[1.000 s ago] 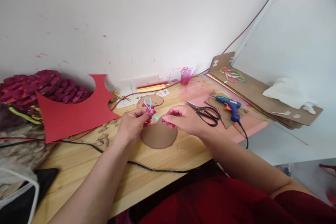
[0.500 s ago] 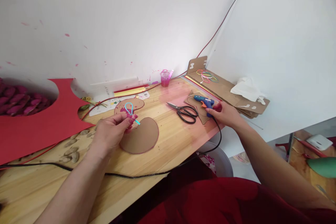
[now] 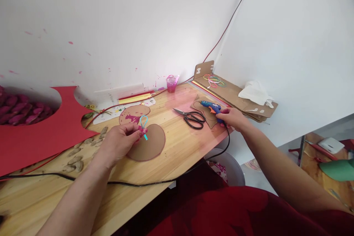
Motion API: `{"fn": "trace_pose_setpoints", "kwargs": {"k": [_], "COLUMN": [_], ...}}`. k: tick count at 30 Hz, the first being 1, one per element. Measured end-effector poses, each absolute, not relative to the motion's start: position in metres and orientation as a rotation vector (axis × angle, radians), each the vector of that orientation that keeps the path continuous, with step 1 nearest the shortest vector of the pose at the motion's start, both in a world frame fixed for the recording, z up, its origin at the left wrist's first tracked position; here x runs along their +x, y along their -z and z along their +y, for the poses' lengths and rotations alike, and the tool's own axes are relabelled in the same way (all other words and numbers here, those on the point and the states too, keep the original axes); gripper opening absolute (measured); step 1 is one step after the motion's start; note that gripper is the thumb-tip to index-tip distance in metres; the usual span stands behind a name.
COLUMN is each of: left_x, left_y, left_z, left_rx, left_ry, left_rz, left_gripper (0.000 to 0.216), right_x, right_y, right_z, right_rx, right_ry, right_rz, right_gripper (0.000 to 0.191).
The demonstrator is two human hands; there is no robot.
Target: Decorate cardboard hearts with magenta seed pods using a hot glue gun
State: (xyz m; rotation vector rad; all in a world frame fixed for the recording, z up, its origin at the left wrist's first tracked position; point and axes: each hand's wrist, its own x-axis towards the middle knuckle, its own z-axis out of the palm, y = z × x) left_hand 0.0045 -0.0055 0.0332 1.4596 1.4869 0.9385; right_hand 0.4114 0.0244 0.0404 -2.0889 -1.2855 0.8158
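My left hand (image 3: pixel 121 143) pinches a small light-blue loop of cord (image 3: pixel 143 123) just above a round brown cardboard disc (image 3: pixel 151 143) on the wooden table (image 3: pixel 171 155). A second brown disc (image 3: pixel 134 113) with pink smears lies behind it. My right hand (image 3: pixel 232 118) is stretched out to the right and closed round the handle of a blue glue gun (image 3: pixel 212 108), which rests on a cardboard scrap. Its black cable (image 3: pixel 138 183) runs along the table's front.
Black scissors (image 3: pixel 192 117) lie between the discs and the glue gun. A red paper sheet (image 3: pixel 41 129) covers the left; peanuts (image 3: pixel 83 151) lie near it. A pink cup (image 3: pixel 171 83), flat cardboard with coloured loops (image 3: pixel 217 80) and a tissue (image 3: pixel 256 94) sit at the back right.
My right hand left the loop and reached right to grip the glue gun. My left hand kept the loop and lowered it toward the front disc. The view swung right.
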Motion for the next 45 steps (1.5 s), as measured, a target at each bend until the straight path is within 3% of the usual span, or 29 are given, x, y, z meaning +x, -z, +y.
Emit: {"fn": "trace_pose_setpoints", "kwargs": {"k": [4, 10, 17, 23, 29, 35, 45], "left_x": [0.002, 0.000, -0.003, -0.005, -0.006, -0.007, -0.005], "left_y": [-0.035, -0.042, -0.040, -0.030, -0.032, -0.031, -0.031], "left_z": [-0.005, -0.006, -0.004, 0.000, 0.001, 0.003, 0.005], "left_rx": [1.495, 1.597, 1.611, 1.532, 1.408, 1.682, 1.703], "left_ry": [-0.775, -0.740, -0.732, -0.845, -0.854, -0.750, -0.746], "left_rz": [1.471, 1.550, 1.544, 1.467, 1.564, 1.715, 1.707], "left_gripper": [0.031, 0.029, 0.022, 0.021, 0.022, 0.019, 0.021], "right_x": [0.410, 0.388, 0.326, 0.288, 0.272, 0.260, 0.252], "right_y": [-0.045, -0.059, -0.069, -0.068, -0.084, -0.083, -0.062], "right_z": [0.017, -0.010, -0.040, -0.053, -0.055, -0.041, -0.009], "right_rx": [-1.860, -1.336, -1.127, -1.254, -1.276, -1.271, -1.513], "right_ry": [-0.998, -1.533, -1.218, -1.483, -1.048, -1.407, -1.463], "right_rz": [-1.081, -0.936, -1.087, -1.280, -1.493, -1.747, -1.923], "right_gripper": [0.020, 0.030, 0.018, 0.022, 0.032, 0.035, 0.051]}}
